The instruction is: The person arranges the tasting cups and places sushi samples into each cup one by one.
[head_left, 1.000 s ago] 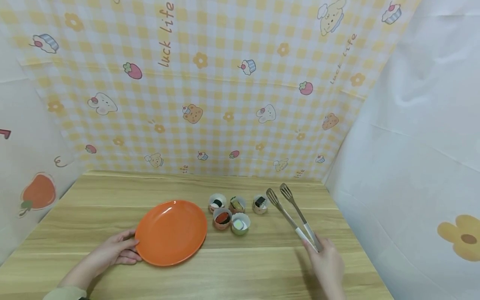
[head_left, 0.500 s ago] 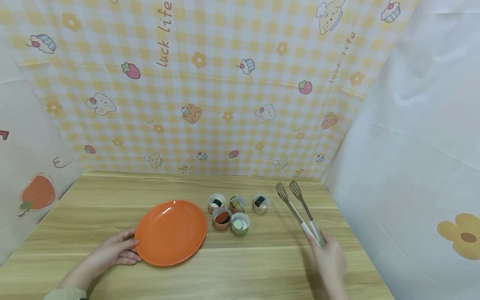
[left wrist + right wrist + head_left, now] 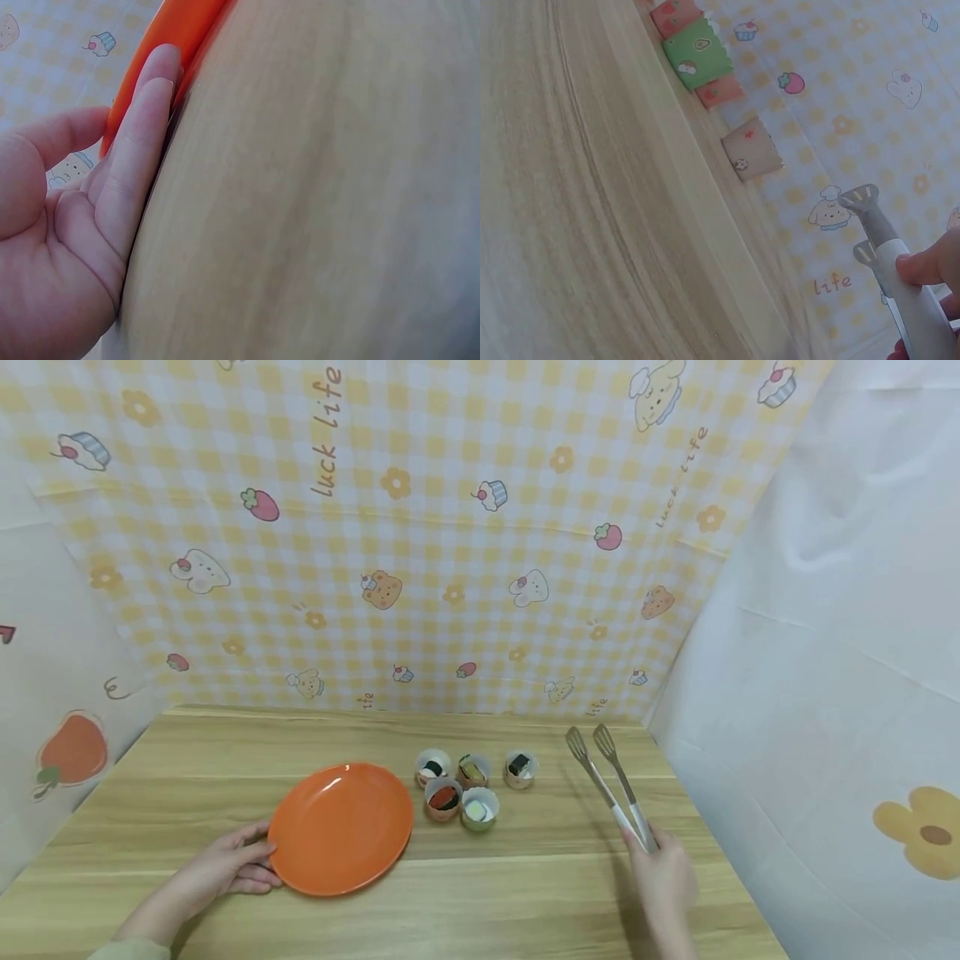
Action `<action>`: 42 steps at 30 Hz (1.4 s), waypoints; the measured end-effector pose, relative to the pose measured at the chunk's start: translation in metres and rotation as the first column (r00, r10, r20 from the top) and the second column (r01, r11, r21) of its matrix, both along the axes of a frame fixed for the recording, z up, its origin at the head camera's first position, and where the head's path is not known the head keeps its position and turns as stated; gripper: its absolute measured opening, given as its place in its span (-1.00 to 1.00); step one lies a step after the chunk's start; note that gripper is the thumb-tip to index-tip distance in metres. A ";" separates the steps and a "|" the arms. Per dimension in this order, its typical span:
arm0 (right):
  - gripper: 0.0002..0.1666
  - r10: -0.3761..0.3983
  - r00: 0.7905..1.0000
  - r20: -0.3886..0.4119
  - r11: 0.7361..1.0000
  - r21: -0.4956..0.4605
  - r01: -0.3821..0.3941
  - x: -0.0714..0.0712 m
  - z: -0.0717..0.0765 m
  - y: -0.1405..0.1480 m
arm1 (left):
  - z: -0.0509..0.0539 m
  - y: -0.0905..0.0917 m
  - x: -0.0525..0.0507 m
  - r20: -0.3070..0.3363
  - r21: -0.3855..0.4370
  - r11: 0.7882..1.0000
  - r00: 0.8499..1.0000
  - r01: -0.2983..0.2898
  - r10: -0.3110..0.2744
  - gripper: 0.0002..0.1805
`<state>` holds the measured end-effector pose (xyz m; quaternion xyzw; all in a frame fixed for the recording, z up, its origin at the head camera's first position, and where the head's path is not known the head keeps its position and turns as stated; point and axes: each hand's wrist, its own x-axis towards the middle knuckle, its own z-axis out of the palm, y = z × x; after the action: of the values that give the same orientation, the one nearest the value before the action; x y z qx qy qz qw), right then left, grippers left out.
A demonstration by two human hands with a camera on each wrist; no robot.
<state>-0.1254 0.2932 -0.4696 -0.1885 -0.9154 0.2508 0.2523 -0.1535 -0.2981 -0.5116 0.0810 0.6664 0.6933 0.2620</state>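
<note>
My left hand (image 3: 225,867) pinches the left rim of an orange plate (image 3: 341,831), the thumb on the edge and the fingers beneath it. In the left wrist view, fingers (image 3: 139,150) lie against the plate's underside, close to the tabletop. On the other side, my right hand (image 3: 663,877) grips slotted metal tongs (image 3: 626,806) by their white handles, thumb on one arm. The two tong heads stand apart with nothing between them, raised above the table. Left of the tongs is a paper cup (image 3: 520,771) holding a dark-topped sushi piece.
Several more paper cups cluster right of the plate, including a green one (image 3: 480,810) and a reddish one (image 3: 443,800), each with a small sushi piece. Behind the wooden table (image 3: 465,902) hangs a yellow checked cloth (image 3: 435,543). White cloth (image 3: 825,652) closes the right side.
My right hand has moved the tongs to the right, away from the single cup. The left hand and plate stay in place.
</note>
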 end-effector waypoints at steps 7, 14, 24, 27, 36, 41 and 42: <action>-0.43 -0.020 0.999 0.036 0.999 -0.030 0.021 -0.001 -0.003 0.004 | -0.001 0.000 0.000 -0.001 -0.002 1.000 1.000 0.000 0.000 -0.15; -0.41 -0.038 0.998 0.057 0.996 -0.074 0.042 -0.003 -0.009 0.004 | -0.001 0.000 0.000 -0.001 -0.007 1.000 1.000 -0.002 0.002 -0.14; -0.45 -0.070 0.996 0.056 0.995 -0.068 0.073 -0.005 -0.020 0.008 | -0.001 0.000 0.000 0.009 0.001 1.000 1.000 0.007 -0.007 -0.13; -0.45 -0.069 0.996 0.063 0.995 -0.069 0.074 -0.006 -0.022 0.009 | -0.002 0.000 0.000 0.007 0.000 1.000 1.000 0.006 -0.006 -0.13; -0.39 -0.072 0.991 0.112 0.993 -0.089 0.082 -0.008 -0.025 0.010 | -0.002 -0.001 -0.001 0.009 0.012 1.000 1.000 0.007 -0.007 -0.13; -0.40 -0.074 0.990 0.121 0.991 -0.098 0.086 -0.008 -0.027 0.010 | -0.002 -0.001 0.000 0.009 0.013 1.000 1.000 0.009 -0.009 -0.13; -0.39 -0.076 0.989 0.127 0.991 -0.100 0.089 -0.007 -0.027 0.010 | -0.001 -0.001 0.000 0.012 0.012 1.000 1.000 0.007 -0.007 -0.13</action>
<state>-0.1329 0.3030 -0.4967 -0.2545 -0.9060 0.2762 0.1954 -0.1534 -0.2990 -0.5130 0.0807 0.6604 0.6969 0.2678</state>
